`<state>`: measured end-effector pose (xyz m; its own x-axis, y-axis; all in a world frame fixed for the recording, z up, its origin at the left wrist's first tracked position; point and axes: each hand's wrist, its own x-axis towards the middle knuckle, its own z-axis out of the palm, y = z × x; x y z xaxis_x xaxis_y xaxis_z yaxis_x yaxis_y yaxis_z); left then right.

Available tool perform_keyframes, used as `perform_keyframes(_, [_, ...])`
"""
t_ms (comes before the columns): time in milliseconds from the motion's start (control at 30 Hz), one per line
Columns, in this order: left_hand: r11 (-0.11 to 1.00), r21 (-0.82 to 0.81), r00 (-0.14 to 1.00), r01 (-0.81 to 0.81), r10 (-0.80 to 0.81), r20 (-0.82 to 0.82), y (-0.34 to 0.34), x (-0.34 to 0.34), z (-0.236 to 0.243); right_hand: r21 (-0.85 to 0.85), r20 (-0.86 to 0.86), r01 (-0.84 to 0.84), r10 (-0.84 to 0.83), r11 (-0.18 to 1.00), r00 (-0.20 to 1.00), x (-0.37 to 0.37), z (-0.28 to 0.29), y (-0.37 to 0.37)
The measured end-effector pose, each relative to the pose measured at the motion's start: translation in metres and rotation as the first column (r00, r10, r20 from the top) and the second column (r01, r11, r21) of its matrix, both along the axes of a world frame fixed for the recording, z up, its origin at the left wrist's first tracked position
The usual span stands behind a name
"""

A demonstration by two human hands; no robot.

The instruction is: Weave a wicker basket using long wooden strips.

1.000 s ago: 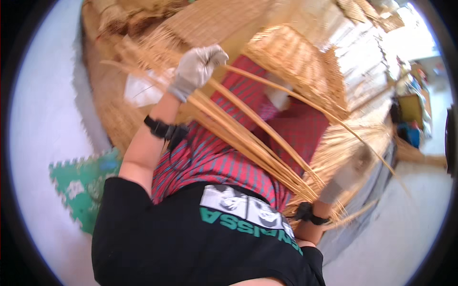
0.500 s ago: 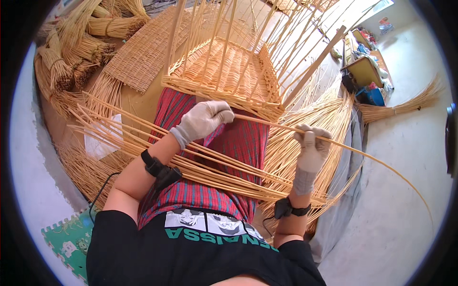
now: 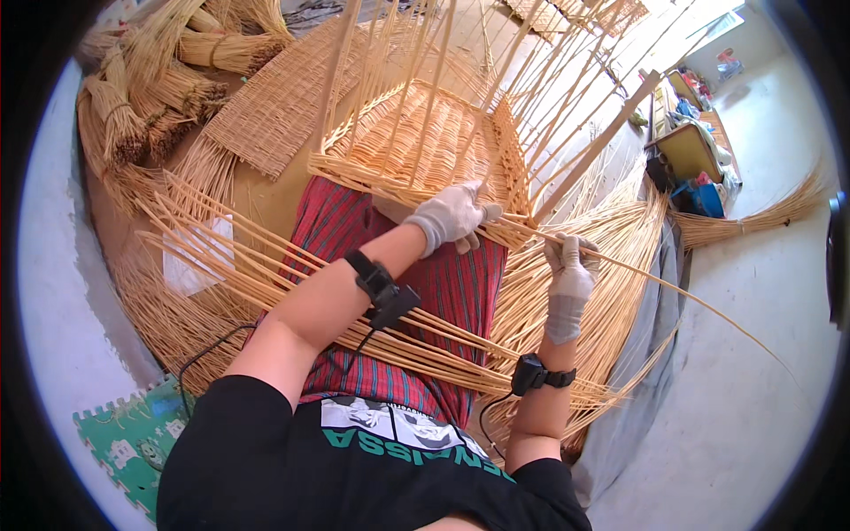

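Note:
A half-woven wicker basket [image 3: 416, 133] with tall upright stakes rests at my knees, its woven edge toward me. My left hand [image 3: 450, 217], in a pale glove, is closed at that near edge, close to the right corner, where the inner end of a long wicker rod [image 3: 664, 281] meets the weave. The fingertips are partly hidden there. Farther right, my gloved right hand [image 3: 570, 274] pinches the same rod between thumb and fingers. Beyond it the rod bends away to the right and down in a long curve.
Several loose rods [image 3: 425, 329] lie across my lap over a red striped cloth [image 3: 443, 292]. A large fan of rods [image 3: 611, 239] spreads at the right. Tied bundles [image 3: 133, 124] and a flat woven panel [image 3: 283, 102] lie at the left. A flat wooden slat [image 3: 602, 146] slants beside the basket.
My left hand has moved right along the basket's near edge toward the corner. My right hand stays on the rod, slightly left of before. The view has shifted a little.

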<state>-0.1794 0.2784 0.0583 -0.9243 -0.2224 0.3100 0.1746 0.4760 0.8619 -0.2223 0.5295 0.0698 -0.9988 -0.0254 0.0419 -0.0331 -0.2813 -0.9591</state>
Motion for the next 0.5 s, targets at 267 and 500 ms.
perform_keyframes(267, [0.932, 0.337, 0.968, -0.137, 0.054, 0.245, 0.022, 0.001, -0.024, 0.629, -0.441, 0.036, 0.318, 0.777, 0.839, -0.056, 0.084, -0.129])
perform_keyframes(500, [0.974, 0.104, 0.976, -0.203, 0.193, 0.097, 0.015, -0.026, -0.058, -0.164, -0.589, -0.014, -0.087, 0.986, 0.804, -0.068, 0.055, -0.206])
